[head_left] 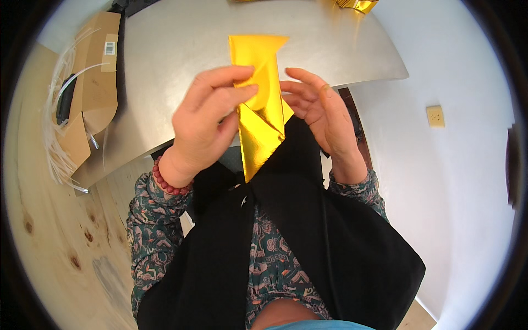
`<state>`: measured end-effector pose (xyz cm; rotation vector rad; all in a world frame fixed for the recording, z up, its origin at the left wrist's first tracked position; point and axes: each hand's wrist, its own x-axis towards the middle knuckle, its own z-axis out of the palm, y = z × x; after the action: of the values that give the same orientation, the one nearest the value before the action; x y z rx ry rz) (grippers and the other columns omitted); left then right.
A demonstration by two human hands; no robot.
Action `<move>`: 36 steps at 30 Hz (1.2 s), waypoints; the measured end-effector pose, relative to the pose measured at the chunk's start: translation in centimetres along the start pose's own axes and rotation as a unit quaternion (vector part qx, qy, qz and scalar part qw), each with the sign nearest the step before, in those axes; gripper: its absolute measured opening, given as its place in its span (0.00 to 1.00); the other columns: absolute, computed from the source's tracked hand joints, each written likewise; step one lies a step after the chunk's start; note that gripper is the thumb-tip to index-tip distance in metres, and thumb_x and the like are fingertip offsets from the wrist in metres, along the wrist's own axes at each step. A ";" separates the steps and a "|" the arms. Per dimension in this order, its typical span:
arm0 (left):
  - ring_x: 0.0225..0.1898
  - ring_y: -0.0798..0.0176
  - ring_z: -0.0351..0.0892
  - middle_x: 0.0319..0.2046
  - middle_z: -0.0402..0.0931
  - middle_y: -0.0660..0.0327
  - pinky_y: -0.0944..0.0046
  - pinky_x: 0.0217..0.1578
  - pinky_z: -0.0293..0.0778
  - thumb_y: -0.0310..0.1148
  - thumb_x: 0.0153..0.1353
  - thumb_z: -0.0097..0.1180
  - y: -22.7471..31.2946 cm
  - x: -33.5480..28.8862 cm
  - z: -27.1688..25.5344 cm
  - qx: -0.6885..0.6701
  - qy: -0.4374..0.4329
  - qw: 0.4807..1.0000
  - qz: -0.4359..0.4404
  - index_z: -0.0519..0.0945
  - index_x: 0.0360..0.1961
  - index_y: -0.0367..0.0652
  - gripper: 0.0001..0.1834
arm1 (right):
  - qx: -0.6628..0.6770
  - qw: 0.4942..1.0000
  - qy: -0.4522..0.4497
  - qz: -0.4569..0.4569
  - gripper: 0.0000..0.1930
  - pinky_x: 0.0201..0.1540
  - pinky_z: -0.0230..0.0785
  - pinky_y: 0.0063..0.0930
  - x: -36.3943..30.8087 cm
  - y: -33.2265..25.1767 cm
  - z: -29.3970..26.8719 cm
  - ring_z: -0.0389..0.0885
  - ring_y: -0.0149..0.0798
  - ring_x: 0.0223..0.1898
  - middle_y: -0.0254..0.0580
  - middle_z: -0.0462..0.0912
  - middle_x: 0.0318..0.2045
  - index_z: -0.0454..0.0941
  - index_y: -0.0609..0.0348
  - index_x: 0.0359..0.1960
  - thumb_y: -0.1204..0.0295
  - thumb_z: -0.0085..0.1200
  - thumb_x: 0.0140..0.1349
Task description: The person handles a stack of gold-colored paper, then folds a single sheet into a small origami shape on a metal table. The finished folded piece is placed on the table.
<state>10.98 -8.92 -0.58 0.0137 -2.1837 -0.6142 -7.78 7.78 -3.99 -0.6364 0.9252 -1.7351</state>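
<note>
A shiny gold foil strip (263,104), folded with slanted ends and a diagonal crease, is held upright in front of my chest. My left hand (201,118) pinches its left edge, the fingers lying across the front face. Along the strip's right side is my right hand (333,118), fingers apart and slightly curled. Some of its fingertips come up to the foil's edge or just behind it; whether they touch, I cannot tell. A small folded corner of foil sticks out on the right, below those fingertips.
Beyond my hands stretches a grey metal table (176,44). At its left stands a cardboard box (102,82) with clear plastic strips (52,137) and a black-handled object (66,99). More gold foil (360,5) lies at the far edge. A white wall with an outlet (435,116) bounds the right.
</note>
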 end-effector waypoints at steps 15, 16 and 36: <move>0.60 0.45 0.80 0.59 0.82 0.53 0.52 0.61 0.78 0.22 0.69 0.60 -5.3 -0.5 2.5 0.161 -0.189 0.968 -0.022 0.84 0.56 0.38 0.16 | -0.630 0.724 0.066 -0.273 0.20 0.50 0.79 0.40 6.8 2.5 -0.9 0.84 0.52 0.48 0.45 0.88 0.46 0.82 0.58 0.56 0.68 0.69 0.64; 0.60 0.45 0.80 0.59 0.82 0.53 0.51 0.61 0.78 0.23 0.69 0.60 -5.3 -0.3 2.4 0.180 -0.203 0.962 -0.009 0.84 0.56 0.39 0.15 | -0.634 0.706 0.058 -0.312 0.16 0.56 0.75 0.42 6.1 2.4 -1.1 0.80 0.52 0.53 0.44 0.87 0.48 0.84 0.57 0.53 0.69 0.67 0.64; 0.68 0.46 0.75 0.64 0.78 0.51 0.49 0.66 0.74 0.32 0.69 0.64 -5.0 0.9 4.2 0.181 -0.218 0.959 0.012 0.84 0.52 0.43 0.13 | -0.754 0.581 -0.036 -0.304 0.21 0.69 0.66 0.46 6.5 0.1 -3.6 0.75 0.49 0.65 0.39 0.82 0.65 0.82 0.58 0.64 0.65 0.56 0.72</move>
<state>6.32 -11.77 -4.32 0.0491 -2.6946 -0.2040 -12.71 2.64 -6.23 -2.3053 2.2561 -0.9282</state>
